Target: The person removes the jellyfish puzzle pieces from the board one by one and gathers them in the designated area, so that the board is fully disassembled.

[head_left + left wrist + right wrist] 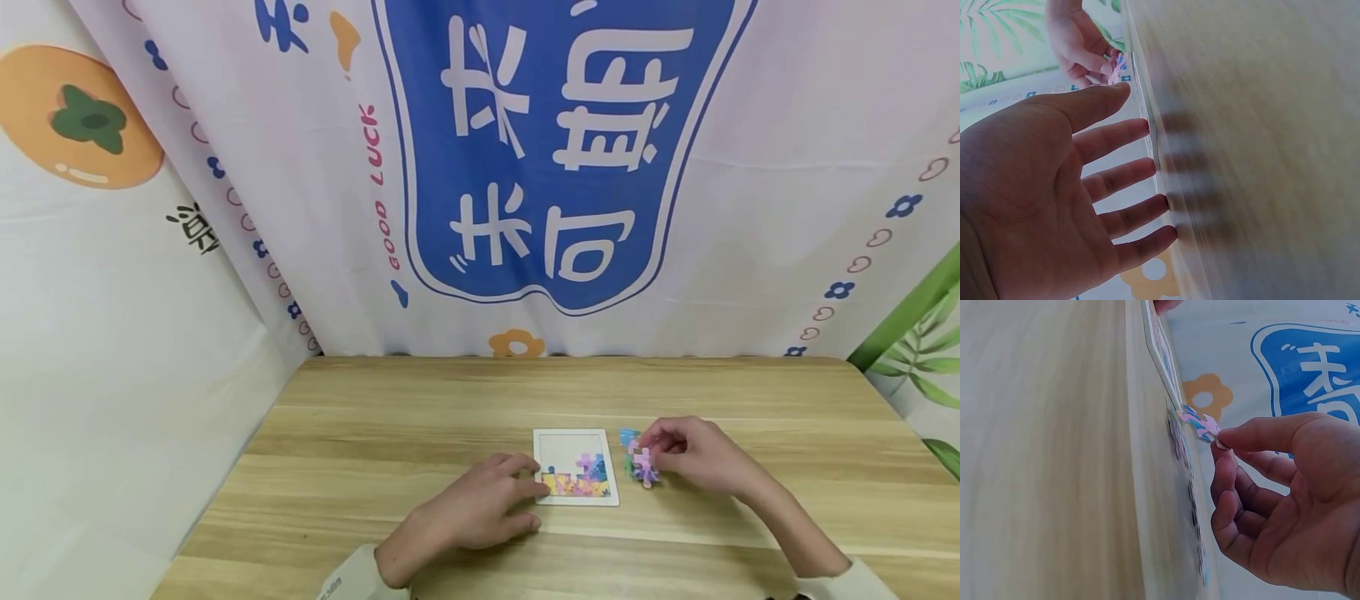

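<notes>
Off-white sleeves (367,578), dark lettering (330,588) on the left

I have room on the tabletop (420,400) beyond the tray (573,448), back to the cloth (337,275) that walls off the far edge. On the left, the left hand (487,504) blocks the way, fingers at the tray's edge. On the right, the pieces (647,479) and the right hand (697,454) just above them obstruct me; only a narrow strip separates pieces from tray. Between the forearms (795,523) I see a wider way in.
</notes>
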Available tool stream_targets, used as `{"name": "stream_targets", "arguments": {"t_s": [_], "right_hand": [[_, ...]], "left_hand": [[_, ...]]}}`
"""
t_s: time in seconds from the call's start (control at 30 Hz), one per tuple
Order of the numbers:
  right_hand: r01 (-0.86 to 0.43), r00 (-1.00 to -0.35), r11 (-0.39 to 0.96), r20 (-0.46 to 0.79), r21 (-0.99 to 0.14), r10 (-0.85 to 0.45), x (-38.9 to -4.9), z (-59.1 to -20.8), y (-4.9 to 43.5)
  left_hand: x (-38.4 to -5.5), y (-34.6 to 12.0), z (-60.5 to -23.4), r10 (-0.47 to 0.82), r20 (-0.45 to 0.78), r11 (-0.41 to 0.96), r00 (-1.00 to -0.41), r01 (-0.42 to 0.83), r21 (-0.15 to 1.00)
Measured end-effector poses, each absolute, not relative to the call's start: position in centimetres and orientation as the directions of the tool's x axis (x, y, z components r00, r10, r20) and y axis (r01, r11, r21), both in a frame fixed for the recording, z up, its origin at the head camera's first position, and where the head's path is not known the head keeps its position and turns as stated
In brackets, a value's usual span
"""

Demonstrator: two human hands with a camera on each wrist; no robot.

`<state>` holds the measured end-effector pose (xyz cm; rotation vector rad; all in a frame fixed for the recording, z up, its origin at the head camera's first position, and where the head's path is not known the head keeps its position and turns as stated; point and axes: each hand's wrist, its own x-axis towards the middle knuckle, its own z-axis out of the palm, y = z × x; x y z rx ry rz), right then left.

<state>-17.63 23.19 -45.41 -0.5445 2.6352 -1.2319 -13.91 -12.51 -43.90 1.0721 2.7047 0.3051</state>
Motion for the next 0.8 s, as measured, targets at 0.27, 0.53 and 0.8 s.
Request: {"name": "stream_targets", "arguments": {"t_s": [0.27,0.53,0.8], "right_hand": [[-0.220,-0.924,0.603,-0.034,-0.767,-0.380,-17.3,-45.4,25.0],[-0.202,-0.921,0.595,-0.055,-0.778,-0.386,-17.0,-45.4,26.7],[-0.225,-0.915,0.612,-0.051,-0.758,-0.400,-17.0,-45.6,27.0]], "left_hand": [[-13.9,-12.5,-43.9,0.691,-0.123,0.715,-0.712,0.647,0.266],[-13.9,-12.4,-44.0,0.688,-0.128,0.717,-0.714,0.643,0.270],[-13.9,-12.4,-44.0,0.689,-0.126,0.717,-0.714,0.644,0.267]]}}
